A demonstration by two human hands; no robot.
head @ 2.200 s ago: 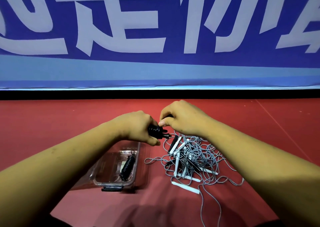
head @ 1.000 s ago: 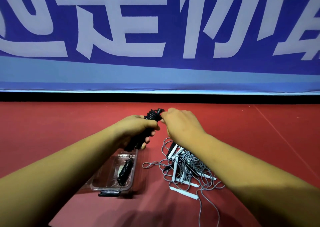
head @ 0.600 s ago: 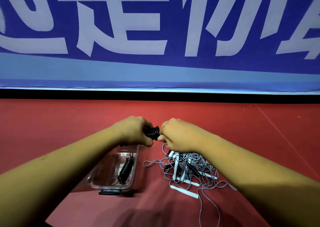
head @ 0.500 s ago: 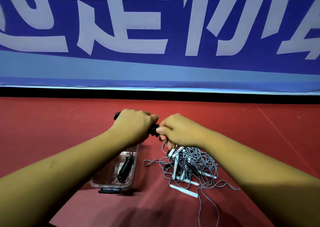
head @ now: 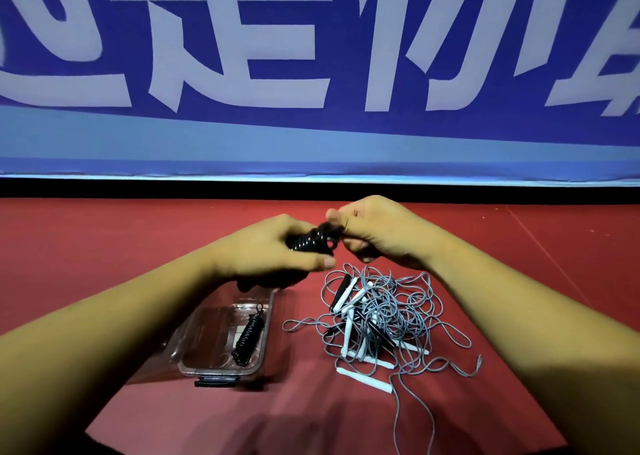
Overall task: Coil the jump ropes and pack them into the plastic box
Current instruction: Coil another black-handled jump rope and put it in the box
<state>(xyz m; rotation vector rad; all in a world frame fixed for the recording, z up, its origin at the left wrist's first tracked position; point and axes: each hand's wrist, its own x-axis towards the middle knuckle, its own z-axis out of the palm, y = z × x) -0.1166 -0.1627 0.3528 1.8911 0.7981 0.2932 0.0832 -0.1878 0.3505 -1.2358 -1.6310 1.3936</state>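
Step in hand: you are finishing the wrap on the black coiled rope (head: 311,241), held above the floor between both hands.
Left hand (head: 266,257): closed around the coil's body; keep it firm so the turns don't spring loose.
Right hand (head: 377,232): fingers pinched on the coil's end; tuck the tail under a turn, judged the next need.
Plastic box (head: 221,368): lid off, below the left hand, one black coil (head: 248,340) lying inside.
Remaining: grey rope tangle (head: 384,319) with white handles, right of the box.
Surface: red floor (head: 104,246).
Room: blue banner (head: 311,73) with large white characters behind.
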